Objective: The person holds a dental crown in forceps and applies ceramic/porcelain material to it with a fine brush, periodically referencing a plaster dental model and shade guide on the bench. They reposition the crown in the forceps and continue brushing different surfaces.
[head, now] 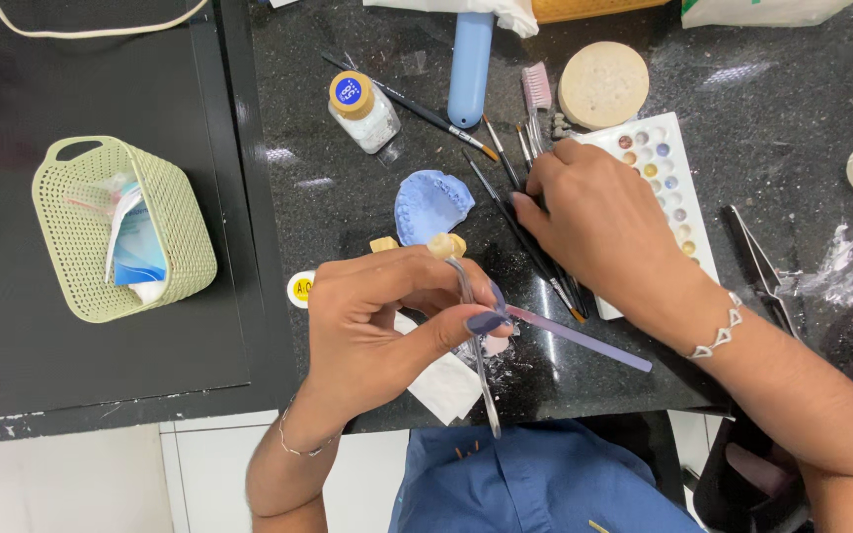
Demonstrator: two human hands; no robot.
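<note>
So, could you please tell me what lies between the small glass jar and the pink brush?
In the head view, a pale blue tube and a black-handled paintbrush lie between the jar and brush.

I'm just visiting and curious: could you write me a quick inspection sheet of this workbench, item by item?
Surface: speckled black stone countertop, white crumbs near the front edge.
Job's things: metal tweezers grip a small cream tooth-shaped piece; thin dark-handled brushes lie fanned out.
Clutter: blue dental cast, white paint palette with coloured wells, round beige disc, gold-capped powder jar, light-blue tube, green perforated basket, crumpled foil.
Grippers: left hand pinches the tweezers; right hand rests on the brushes.
Cables: cream cord on the black mat.
Surroundings: white tiled floor, blue garment below.
</note>
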